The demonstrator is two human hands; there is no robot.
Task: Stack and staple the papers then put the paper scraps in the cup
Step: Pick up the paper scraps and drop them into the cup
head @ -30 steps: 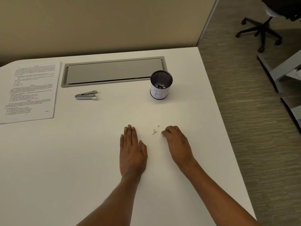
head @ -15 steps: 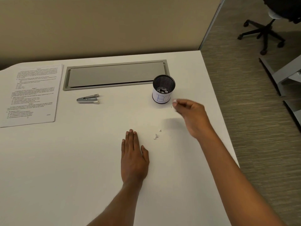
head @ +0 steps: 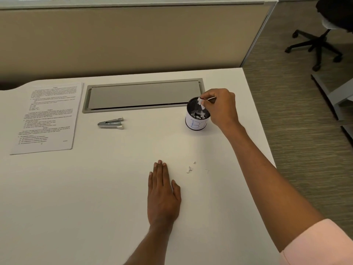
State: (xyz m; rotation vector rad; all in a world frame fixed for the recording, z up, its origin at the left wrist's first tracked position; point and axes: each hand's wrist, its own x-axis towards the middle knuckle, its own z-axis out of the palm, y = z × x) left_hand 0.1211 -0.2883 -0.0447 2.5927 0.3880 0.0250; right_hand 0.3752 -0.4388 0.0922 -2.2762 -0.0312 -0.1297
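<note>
A black mesh cup (head: 196, 122) with a white label stands at the right of the white desk (head: 95, 188), with white scraps inside. My right hand (head: 221, 107) hovers over its rim, fingertips pinched on a white paper scrap (head: 201, 102). My left hand (head: 163, 194) lies flat on the desk, fingers together, holding nothing. A few small paper scraps (head: 189, 169) lie on the desk to the right of it. A stack of printed papers (head: 48, 115) lies at the far left. A silver stapler (head: 110, 123) rests between the papers and the cup.
A grey metal cable hatch (head: 143, 95) is set into the desk behind the stapler. A beige partition stands behind the desk. The desk's right edge drops to carpet, where an office chair base (head: 315, 46) and a grey table leg (head: 332, 92) stand.
My right hand picked a scrap off the desk near my left hand and carried it up and away to above the cup. My left hand stayed flat. The camera tilted upward.
</note>
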